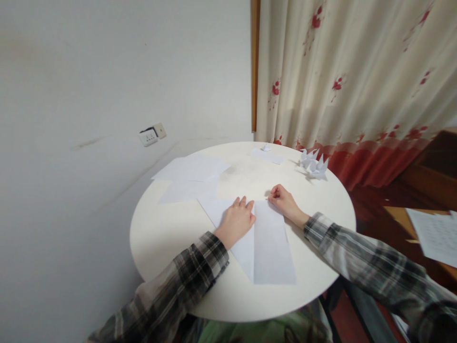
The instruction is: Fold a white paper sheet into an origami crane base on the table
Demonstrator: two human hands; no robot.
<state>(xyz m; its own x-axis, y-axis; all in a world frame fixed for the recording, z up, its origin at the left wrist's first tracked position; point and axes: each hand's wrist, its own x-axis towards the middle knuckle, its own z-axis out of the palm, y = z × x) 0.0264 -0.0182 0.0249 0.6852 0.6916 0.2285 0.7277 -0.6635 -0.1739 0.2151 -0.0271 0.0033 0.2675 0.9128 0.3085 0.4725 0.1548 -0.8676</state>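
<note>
A white paper sheet [273,252] with a vertical crease lies on the round white table, near its front; its left part slants off to a point at the upper left. My left hand [238,220] rests palm down on this paper, fingers spread, beside the crease. At the paper's upper right corner is my right hand [283,200], its thumb and fingers pinched together at the edge. Whether the paper edge is between those fingertips is too small to make out.
Loose white sheets [193,171] overlap at the table's back left. Folded paper pieces [316,166] with pointed tips stand at the back right. A paper strip [266,156] and a small folded piece [266,148] lie at the back. A wall borders the left side.
</note>
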